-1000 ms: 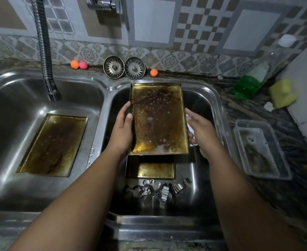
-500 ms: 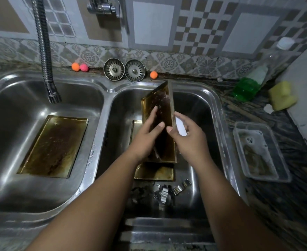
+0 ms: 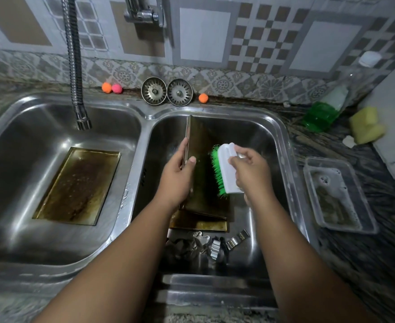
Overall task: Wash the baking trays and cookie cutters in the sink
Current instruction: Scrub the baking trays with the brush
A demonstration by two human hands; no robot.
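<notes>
In the right sink basin (image 3: 282,145) a stained baking tray (image 3: 200,141) stands on edge, its dirty face turned right. My left hand (image 3: 180,176) grips its near rim, thumb on the inner face. My right hand (image 3: 250,169) holds a white scrub brush with green bristles (image 3: 224,169), the bristles against the tray's face. A second tray (image 3: 198,223) lies flat under it on the basin floor. Several metal cookie cutters (image 3: 215,245) lie at the basin's front. A third browned tray (image 3: 77,186) leans in the left basin.
A flexible tap hose (image 3: 75,66) hangs over the left basin. Two sink strainers (image 3: 167,91) and small coloured balls (image 3: 112,87) sit on the back ledge. On the right counter are a clear plastic container (image 3: 338,194), a green soap bottle (image 3: 322,113) and a yellow sponge (image 3: 366,124).
The tray went from held flat, face up, to standing on edge. My right hand left the tray's side and now holds the brush against its face.
</notes>
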